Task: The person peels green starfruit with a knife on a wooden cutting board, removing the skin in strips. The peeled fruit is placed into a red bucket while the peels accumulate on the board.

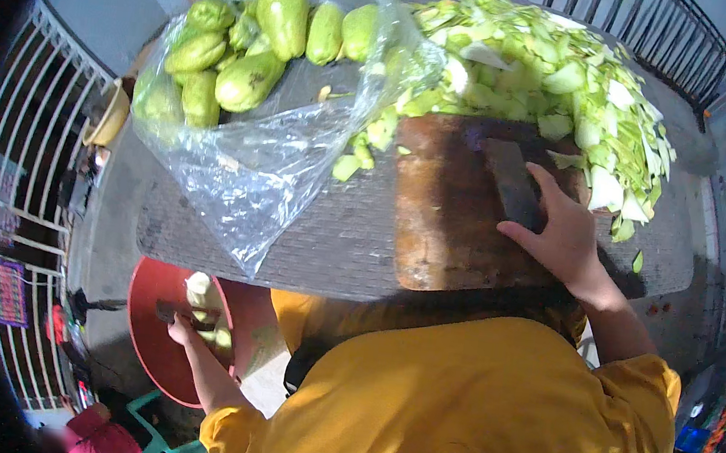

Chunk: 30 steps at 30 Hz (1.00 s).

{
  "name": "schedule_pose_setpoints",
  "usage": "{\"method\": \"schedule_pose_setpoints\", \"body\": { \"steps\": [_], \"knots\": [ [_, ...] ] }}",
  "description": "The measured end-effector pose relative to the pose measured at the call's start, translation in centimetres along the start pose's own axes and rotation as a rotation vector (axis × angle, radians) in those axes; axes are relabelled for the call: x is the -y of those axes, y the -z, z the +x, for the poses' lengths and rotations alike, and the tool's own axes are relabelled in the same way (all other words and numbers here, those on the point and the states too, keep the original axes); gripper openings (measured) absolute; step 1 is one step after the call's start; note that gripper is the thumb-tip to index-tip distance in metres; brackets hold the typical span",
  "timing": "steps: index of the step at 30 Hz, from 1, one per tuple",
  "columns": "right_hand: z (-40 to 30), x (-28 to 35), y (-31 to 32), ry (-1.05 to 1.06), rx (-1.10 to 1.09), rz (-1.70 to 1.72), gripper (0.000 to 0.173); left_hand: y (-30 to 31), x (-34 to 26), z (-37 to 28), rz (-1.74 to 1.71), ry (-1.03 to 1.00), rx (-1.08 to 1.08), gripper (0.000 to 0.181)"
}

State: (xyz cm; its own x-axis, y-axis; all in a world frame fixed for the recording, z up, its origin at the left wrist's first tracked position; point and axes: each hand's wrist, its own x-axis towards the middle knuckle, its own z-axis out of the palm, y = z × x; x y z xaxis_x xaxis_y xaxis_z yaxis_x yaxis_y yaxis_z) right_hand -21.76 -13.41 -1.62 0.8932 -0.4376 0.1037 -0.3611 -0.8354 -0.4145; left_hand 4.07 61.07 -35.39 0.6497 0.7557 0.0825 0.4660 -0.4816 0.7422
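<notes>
My right hand (561, 234) grips the near end of a dark rectangular block (512, 182), its thumb on one side and fingers on the other. The block lies on a worn wooden cutting board (425, 233); whether it is a stone or a blade I cannot tell. Down at the left, my left hand (181, 330) is closed around a dark tool (166, 311), possibly a knife, over the open red bucket (145, 343). Pale peeled pieces (199, 285) lie inside that bucket. Part of the tool blends into the shadow there.
Whole chayotes (249, 82) sit in a clear plastic bag (228, 179) on the table (334, 250). A large heap of green peelings (524, 78) borders the board. Metal railings (35, 126) stand left; a black rack (674, 47) is behind. Someone in pink (105, 435) is at lower left.
</notes>
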Motion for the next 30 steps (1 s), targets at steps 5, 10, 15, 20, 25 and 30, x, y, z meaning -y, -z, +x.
{"method": "schedule_pose_setpoints", "body": {
  "steps": [5, 10, 15, 20, 25, 30],
  "knots": [
    [0.1, -4.2, -0.1, 0.171, 0.007, 0.164, 0.072, 4.3, -10.6, 0.1, -1.109, 0.36, 0.15, 0.03],
    [-0.5, -6.0, -1.0, 0.457, -0.105, 0.167, 0.062, 13.4, -22.3, 6.5, -1.389, 0.111, 0.482, 0.032],
    [-3.7, -5.3, -1.3, 0.545, -0.021, 0.087, 0.059, 9.5, -46.1, -15.4, -0.913, -0.203, 0.963, 0.025],
    [-4.0, -6.5, -1.5, 0.564, -0.098, 0.151, 0.057, 9.8, -58.1, -38.1, -0.097, -0.687, 1.323, 0.024],
    [-4.0, -6.5, -1.5, 0.572, -0.128, 0.162, 0.056, 10.3, -61.0, -48.2, 0.543, -1.183, 1.395, 0.022],
    [-4.1, -6.7, -1.6, 0.592, -0.123, 0.171, 0.055, 11.6, -61.6, -51.4, 0.688, -1.435, 1.361, 0.02]
  ]
}}
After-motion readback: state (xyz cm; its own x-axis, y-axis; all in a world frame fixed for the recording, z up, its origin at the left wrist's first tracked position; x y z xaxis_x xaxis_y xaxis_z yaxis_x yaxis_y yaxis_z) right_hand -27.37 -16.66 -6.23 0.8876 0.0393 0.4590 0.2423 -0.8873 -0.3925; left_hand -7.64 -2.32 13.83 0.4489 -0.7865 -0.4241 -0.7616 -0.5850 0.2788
